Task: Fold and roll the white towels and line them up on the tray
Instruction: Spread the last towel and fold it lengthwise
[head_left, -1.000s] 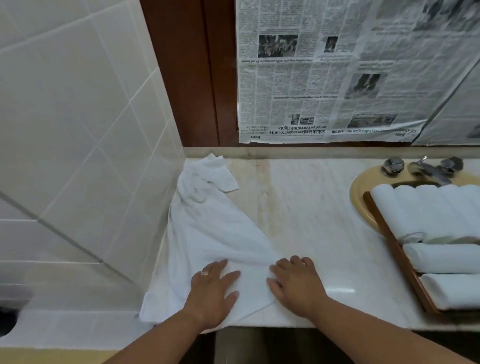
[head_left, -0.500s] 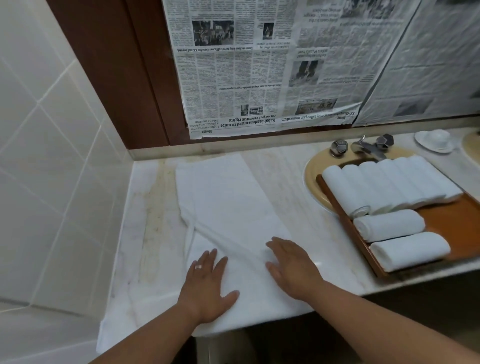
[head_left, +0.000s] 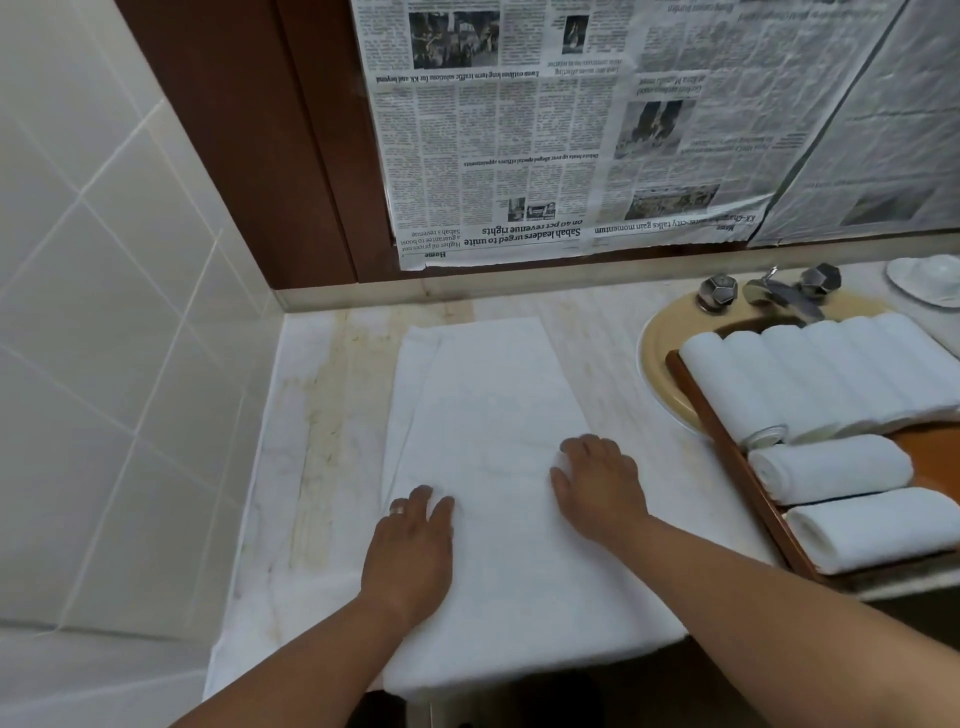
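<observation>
Marble surface (head_left: 322, 415): towel (head_left: 493, 405) left of tray (head_left: 727, 452), long axis away from you. Your left hand (head_left: 410, 551) and right hand (head_left: 597, 483) flat on its near end, gripping nothing.

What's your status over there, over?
Left hand, right hand rest on flat folded white cloth towel. Rolled white towels line brown wooden tray. Nothing blocking.

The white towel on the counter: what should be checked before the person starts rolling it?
1. Fold: the white towel is a long strip, ok.
2. Layers aligned: not ok, a lower layer peeks out along its left side.
3. Grip: left hand and right hand rest flat on it, ok.
4. Surface smooth: ok.
5. Free room on the wooden tray: cannot tell, it runs out of frame.
</observation>
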